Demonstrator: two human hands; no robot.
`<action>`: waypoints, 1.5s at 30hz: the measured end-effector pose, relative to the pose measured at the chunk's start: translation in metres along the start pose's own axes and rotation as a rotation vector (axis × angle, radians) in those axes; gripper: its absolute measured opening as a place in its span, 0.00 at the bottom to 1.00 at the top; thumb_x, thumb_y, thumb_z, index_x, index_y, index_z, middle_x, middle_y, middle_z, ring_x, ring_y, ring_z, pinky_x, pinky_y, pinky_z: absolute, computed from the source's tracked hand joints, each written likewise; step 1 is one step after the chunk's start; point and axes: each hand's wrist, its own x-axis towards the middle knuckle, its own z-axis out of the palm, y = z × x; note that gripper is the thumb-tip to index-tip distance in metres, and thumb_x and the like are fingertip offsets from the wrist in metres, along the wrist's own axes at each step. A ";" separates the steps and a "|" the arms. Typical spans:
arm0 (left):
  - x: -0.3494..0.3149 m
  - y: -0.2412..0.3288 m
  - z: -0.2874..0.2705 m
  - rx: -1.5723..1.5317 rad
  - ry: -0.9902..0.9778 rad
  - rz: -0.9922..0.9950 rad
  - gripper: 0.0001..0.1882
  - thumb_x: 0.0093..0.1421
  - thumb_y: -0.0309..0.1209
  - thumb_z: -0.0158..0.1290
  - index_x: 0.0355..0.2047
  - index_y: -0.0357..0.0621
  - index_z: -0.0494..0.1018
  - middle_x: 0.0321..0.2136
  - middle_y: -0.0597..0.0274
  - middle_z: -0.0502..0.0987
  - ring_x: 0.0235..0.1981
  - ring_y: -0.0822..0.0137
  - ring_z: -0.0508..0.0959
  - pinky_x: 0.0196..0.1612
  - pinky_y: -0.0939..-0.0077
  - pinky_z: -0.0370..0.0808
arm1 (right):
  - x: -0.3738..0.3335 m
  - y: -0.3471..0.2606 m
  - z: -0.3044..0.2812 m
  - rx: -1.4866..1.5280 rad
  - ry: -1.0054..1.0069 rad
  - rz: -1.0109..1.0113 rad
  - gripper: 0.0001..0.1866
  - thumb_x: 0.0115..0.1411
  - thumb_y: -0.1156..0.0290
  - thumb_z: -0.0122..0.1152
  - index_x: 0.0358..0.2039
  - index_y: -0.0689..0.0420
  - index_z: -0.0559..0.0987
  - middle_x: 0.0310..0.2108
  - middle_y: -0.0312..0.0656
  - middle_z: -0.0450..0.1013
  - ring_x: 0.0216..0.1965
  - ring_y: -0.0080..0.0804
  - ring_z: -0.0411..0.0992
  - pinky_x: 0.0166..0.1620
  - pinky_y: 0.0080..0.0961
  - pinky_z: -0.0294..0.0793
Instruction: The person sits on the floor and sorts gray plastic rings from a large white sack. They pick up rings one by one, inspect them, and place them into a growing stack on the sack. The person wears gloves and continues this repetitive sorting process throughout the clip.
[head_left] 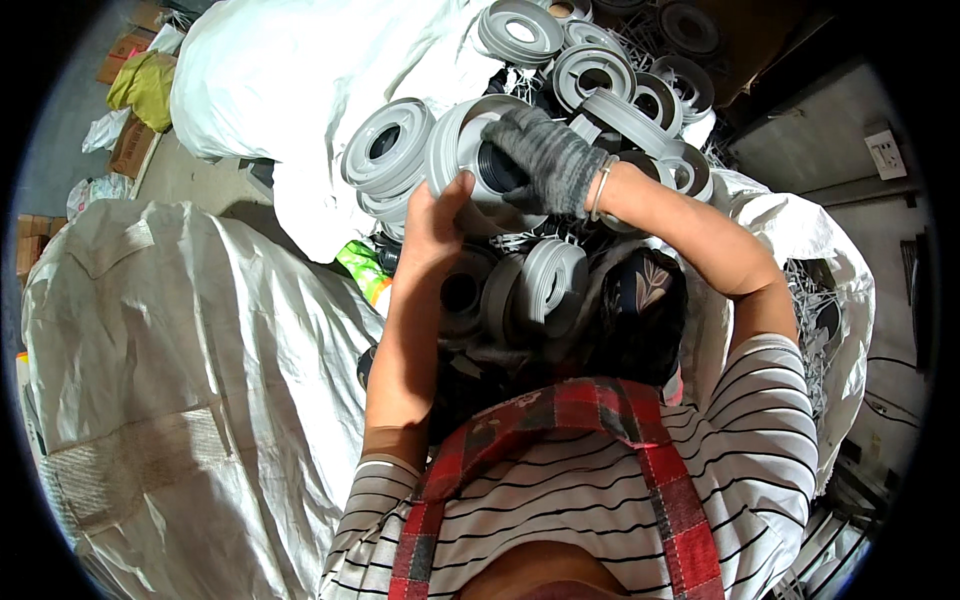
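My bare left hand (436, 218) grips the near left rim of a wide grey plastic ring-shaped part (447, 143), its thumb over the edge. Inside that part shows a black threaded piece (496, 168). My right hand (548, 158), in a grey knitted glove, is curled over the black piece from the right; its fingertips are partly hidden. Just left of the held part lies a stack of similar grey rings (386, 148). Closer to my body, another grey ring (550, 285) stands on edge by my lap.
More grey rings (594, 76) are heaped beyond my hands, with thin grey plastic scraps among them. Big white sacks lie at far left (270, 80) and near left (180, 330). An open white sack (845, 290) of scraps stands right, beside a wall with a socket (884, 153).
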 end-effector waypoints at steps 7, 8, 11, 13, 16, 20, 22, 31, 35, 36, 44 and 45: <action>-0.010 0.017 0.000 -0.005 -0.069 -0.021 0.21 0.58 0.41 0.52 0.42 0.34 0.69 0.30 0.62 0.74 0.30 0.72 0.75 0.33 0.76 0.74 | 0.001 -0.005 0.002 -0.245 -0.022 -0.384 0.23 0.49 0.65 0.54 0.44 0.64 0.71 0.43 0.53 0.68 0.46 0.48 0.66 0.53 0.43 0.61; -0.014 0.023 0.005 -0.024 -0.060 -0.026 0.22 0.58 0.41 0.52 0.43 0.34 0.69 0.30 0.62 0.74 0.31 0.72 0.75 0.34 0.77 0.74 | 0.001 -0.004 0.005 -0.268 0.018 -0.416 0.23 0.47 0.64 0.54 0.44 0.63 0.72 0.43 0.52 0.68 0.46 0.47 0.66 0.53 0.42 0.61; -0.015 0.025 0.000 0.003 -0.083 -0.046 0.24 0.57 0.41 0.53 0.45 0.32 0.68 0.32 0.60 0.75 0.33 0.71 0.76 0.35 0.76 0.74 | 0.002 -0.005 0.010 -0.214 0.013 -0.396 0.21 0.47 0.66 0.53 0.43 0.61 0.72 0.42 0.51 0.68 0.45 0.47 0.67 0.52 0.40 0.62; -0.017 0.028 0.000 0.036 -0.074 -0.070 0.24 0.58 0.42 0.52 0.45 0.32 0.68 0.32 0.59 0.75 0.32 0.70 0.76 0.35 0.76 0.74 | 0.003 -0.010 0.007 -0.191 0.011 -0.403 0.16 0.48 0.67 0.52 0.38 0.59 0.73 0.39 0.47 0.69 0.41 0.45 0.67 0.48 0.38 0.63; -0.013 0.025 -0.006 0.100 -0.039 -0.115 0.24 0.58 0.42 0.52 0.45 0.32 0.68 0.31 0.59 0.75 0.31 0.69 0.76 0.33 0.76 0.75 | 0.003 -0.009 0.010 -0.104 0.068 -0.428 0.10 0.47 0.68 0.52 0.31 0.56 0.74 0.34 0.43 0.69 0.38 0.42 0.68 0.44 0.37 0.65; -0.012 0.028 -0.005 0.202 -0.043 -0.086 0.22 0.58 0.42 0.52 0.44 0.33 0.69 0.30 0.59 0.75 0.28 0.69 0.76 0.31 0.75 0.75 | 0.004 -0.009 0.001 -0.095 0.030 -0.469 0.17 0.45 0.66 0.56 0.36 0.59 0.73 0.37 0.46 0.69 0.41 0.44 0.68 0.46 0.37 0.66; -0.015 0.033 0.003 0.111 -0.049 -0.118 0.22 0.59 0.42 0.52 0.43 0.34 0.69 0.29 0.60 0.75 0.29 0.69 0.76 0.32 0.75 0.75 | 0.001 -0.006 0.004 -0.021 -0.041 -0.233 0.23 0.42 0.64 0.60 0.40 0.60 0.72 0.38 0.48 0.69 0.43 0.46 0.67 0.48 0.37 0.66; -0.004 -0.001 0.007 0.210 0.019 0.064 0.19 0.55 0.35 0.58 0.43 0.36 0.69 0.31 0.63 0.74 0.31 0.71 0.74 0.36 0.76 0.72 | -0.016 -0.001 0.023 0.157 0.113 0.233 0.43 0.44 0.50 0.66 0.53 0.67 0.64 0.52 0.59 0.63 0.54 0.53 0.62 0.59 0.36 0.60; -0.005 0.005 0.003 0.279 0.003 -0.055 0.19 0.55 0.33 0.57 0.43 0.37 0.69 0.32 0.63 0.74 0.31 0.70 0.73 0.35 0.76 0.72 | -0.008 0.001 0.018 0.129 0.112 0.078 0.39 0.44 0.52 0.65 0.51 0.63 0.66 0.45 0.56 0.66 0.49 0.54 0.65 0.52 0.41 0.66; -0.005 0.006 0.003 0.271 0.011 -0.051 0.18 0.56 0.34 0.56 0.44 0.36 0.69 0.33 0.61 0.75 0.32 0.69 0.74 0.36 0.74 0.72 | -0.004 -0.003 0.012 0.046 0.038 -0.026 0.36 0.45 0.55 0.64 0.50 0.63 0.66 0.44 0.55 0.67 0.47 0.53 0.66 0.51 0.41 0.67; -0.010 0.018 0.012 0.155 -0.076 -0.065 0.20 0.58 0.37 0.51 0.45 0.34 0.68 0.35 0.58 0.75 0.34 0.68 0.75 0.37 0.74 0.73 | -0.009 0.016 0.018 0.172 0.108 -0.205 0.19 0.45 0.70 0.62 0.39 0.59 0.70 0.33 0.47 0.67 0.37 0.47 0.67 0.44 0.39 0.68; -0.009 0.013 0.009 0.155 -0.038 -0.060 0.20 0.59 0.37 0.50 0.45 0.34 0.68 0.35 0.58 0.75 0.35 0.68 0.75 0.37 0.74 0.72 | -0.008 0.016 0.019 0.175 0.074 -0.186 0.19 0.44 0.71 0.62 0.39 0.59 0.70 0.33 0.46 0.67 0.37 0.47 0.67 0.44 0.39 0.67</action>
